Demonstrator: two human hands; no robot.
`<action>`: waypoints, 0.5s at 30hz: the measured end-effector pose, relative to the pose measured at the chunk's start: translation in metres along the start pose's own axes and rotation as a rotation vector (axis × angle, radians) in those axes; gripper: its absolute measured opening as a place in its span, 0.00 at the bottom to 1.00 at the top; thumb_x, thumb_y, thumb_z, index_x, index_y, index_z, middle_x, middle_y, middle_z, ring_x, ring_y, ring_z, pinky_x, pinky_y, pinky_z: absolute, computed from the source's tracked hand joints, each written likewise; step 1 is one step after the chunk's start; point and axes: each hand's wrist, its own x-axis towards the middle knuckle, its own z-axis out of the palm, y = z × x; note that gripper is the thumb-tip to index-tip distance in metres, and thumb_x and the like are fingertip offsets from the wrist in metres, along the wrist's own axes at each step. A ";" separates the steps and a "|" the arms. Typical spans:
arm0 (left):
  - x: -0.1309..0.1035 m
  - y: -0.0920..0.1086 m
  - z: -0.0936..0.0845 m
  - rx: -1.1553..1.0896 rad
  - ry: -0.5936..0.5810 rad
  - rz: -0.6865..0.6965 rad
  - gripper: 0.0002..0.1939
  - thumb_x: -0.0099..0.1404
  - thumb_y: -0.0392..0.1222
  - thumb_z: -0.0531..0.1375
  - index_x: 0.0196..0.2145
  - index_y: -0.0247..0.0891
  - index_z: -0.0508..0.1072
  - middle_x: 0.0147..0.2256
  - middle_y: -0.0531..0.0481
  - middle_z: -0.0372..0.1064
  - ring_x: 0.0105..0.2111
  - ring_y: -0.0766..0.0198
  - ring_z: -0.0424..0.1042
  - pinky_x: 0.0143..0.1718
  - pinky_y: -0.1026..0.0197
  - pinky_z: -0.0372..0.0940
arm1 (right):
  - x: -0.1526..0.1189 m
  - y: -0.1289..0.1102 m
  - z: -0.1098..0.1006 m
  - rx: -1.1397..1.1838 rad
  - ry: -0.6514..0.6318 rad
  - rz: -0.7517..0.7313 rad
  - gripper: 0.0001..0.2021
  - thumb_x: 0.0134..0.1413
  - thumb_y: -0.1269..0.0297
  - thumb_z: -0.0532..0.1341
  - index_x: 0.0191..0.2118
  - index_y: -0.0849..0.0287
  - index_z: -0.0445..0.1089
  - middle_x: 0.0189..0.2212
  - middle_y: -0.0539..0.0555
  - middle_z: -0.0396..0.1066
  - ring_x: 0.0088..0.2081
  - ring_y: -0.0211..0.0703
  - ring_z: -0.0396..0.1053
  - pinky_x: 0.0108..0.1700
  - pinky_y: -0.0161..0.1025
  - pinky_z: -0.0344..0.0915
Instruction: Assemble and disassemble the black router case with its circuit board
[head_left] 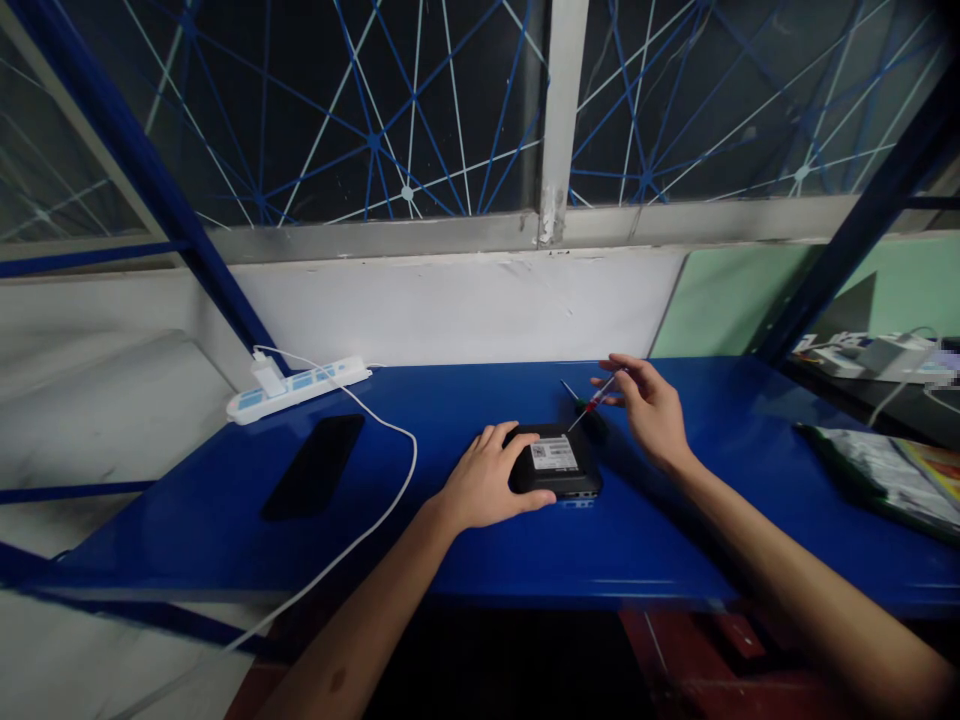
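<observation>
A small black box (pixel 587 478) with a white label on top lies on the blue table (pixel 420 400), its ports facing me. My left hand (pixel 491 478) grips it at its left side, thumb along the near edge and fingers over the top. Between the fingers of my right hand (pixel 649 405) is a thin screwdriver (pixel 592 405) with a red part, slanting down so that its tip meets the far right part of the box. Just behind the box lies another slim tool (pixel 570 390) with a dark handle, partly in shadow.
A black phone (pixel 315 468) lies at the left near a white power strip (pixel 300 388). A white cable (pixel 409 470) curves from its plug over the front edge. At the right are a plastic packet (pixel 885 470) and white devices (pixel 892 355). Blue posts (pixel 225 290) flank the table.
</observation>
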 end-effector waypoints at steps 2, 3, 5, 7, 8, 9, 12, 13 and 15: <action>0.000 0.000 0.000 0.008 0.001 -0.003 0.39 0.60 0.70 0.60 0.63 0.48 0.61 0.65 0.41 0.54 0.62 0.37 0.57 0.58 0.35 0.60 | 0.000 0.000 0.000 -0.004 -0.015 -0.001 0.16 0.61 0.51 0.60 0.50 0.53 0.70 0.48 0.57 0.73 0.37 0.44 0.77 0.37 0.43 0.76; 0.000 0.000 0.000 0.015 0.000 -0.004 0.40 0.60 0.69 0.60 0.63 0.47 0.61 0.65 0.41 0.54 0.62 0.38 0.57 0.59 0.35 0.60 | 0.000 0.001 0.001 -0.012 -0.019 -0.002 0.16 0.61 0.50 0.60 0.50 0.52 0.70 0.47 0.57 0.73 0.36 0.43 0.77 0.35 0.43 0.76; 0.000 -0.001 0.000 0.024 -0.002 -0.002 0.40 0.60 0.69 0.61 0.63 0.46 0.61 0.65 0.41 0.54 0.63 0.38 0.56 0.60 0.36 0.58 | -0.001 0.002 0.001 -0.027 -0.023 -0.004 0.17 0.59 0.50 0.61 0.50 0.51 0.70 0.43 0.54 0.70 0.33 0.41 0.75 0.32 0.40 0.75; 0.000 -0.001 0.001 0.028 0.001 -0.001 0.41 0.60 0.69 0.61 0.63 0.46 0.61 0.65 0.41 0.54 0.63 0.38 0.56 0.61 0.37 0.57 | -0.001 0.003 0.002 -0.032 -0.027 -0.009 0.17 0.58 0.49 0.63 0.49 0.50 0.70 0.41 0.52 0.67 0.31 0.39 0.74 0.29 0.39 0.75; 0.001 -0.002 0.002 0.030 0.003 -0.001 0.41 0.60 0.70 0.61 0.63 0.46 0.61 0.65 0.41 0.54 0.63 0.38 0.57 0.61 0.37 0.57 | -0.001 0.003 0.002 -0.030 -0.030 -0.012 0.17 0.57 0.49 0.63 0.49 0.50 0.70 0.41 0.52 0.66 0.30 0.39 0.73 0.29 0.39 0.75; 0.001 -0.002 0.002 0.031 0.004 -0.001 0.41 0.59 0.70 0.61 0.63 0.47 0.61 0.65 0.41 0.54 0.63 0.38 0.57 0.61 0.37 0.57 | -0.001 0.004 0.001 -0.026 -0.030 -0.015 0.16 0.57 0.49 0.63 0.48 0.50 0.70 0.40 0.51 0.65 0.30 0.38 0.73 0.28 0.39 0.75; 0.001 -0.003 0.003 0.030 0.003 0.003 0.41 0.59 0.70 0.61 0.63 0.46 0.61 0.65 0.40 0.54 0.63 0.38 0.57 0.60 0.36 0.59 | 0.000 0.004 0.000 -0.028 -0.023 -0.024 0.16 0.57 0.49 0.64 0.46 0.51 0.71 0.40 0.51 0.64 0.28 0.37 0.72 0.29 0.39 0.75; 0.001 -0.003 0.003 0.025 0.005 0.004 0.41 0.60 0.70 0.61 0.63 0.47 0.61 0.65 0.40 0.54 0.62 0.38 0.56 0.59 0.35 0.59 | 0.001 0.004 0.000 -0.031 -0.021 -0.029 0.15 0.56 0.50 0.64 0.46 0.51 0.71 0.40 0.51 0.64 0.28 0.36 0.72 0.29 0.39 0.75; 0.000 -0.003 0.003 0.016 0.011 0.004 0.40 0.60 0.70 0.61 0.63 0.48 0.61 0.65 0.41 0.54 0.62 0.38 0.56 0.59 0.35 0.59 | 0.001 0.004 -0.001 -0.035 -0.022 -0.038 0.15 0.56 0.50 0.65 0.44 0.52 0.71 0.39 0.50 0.64 0.28 0.37 0.72 0.29 0.39 0.76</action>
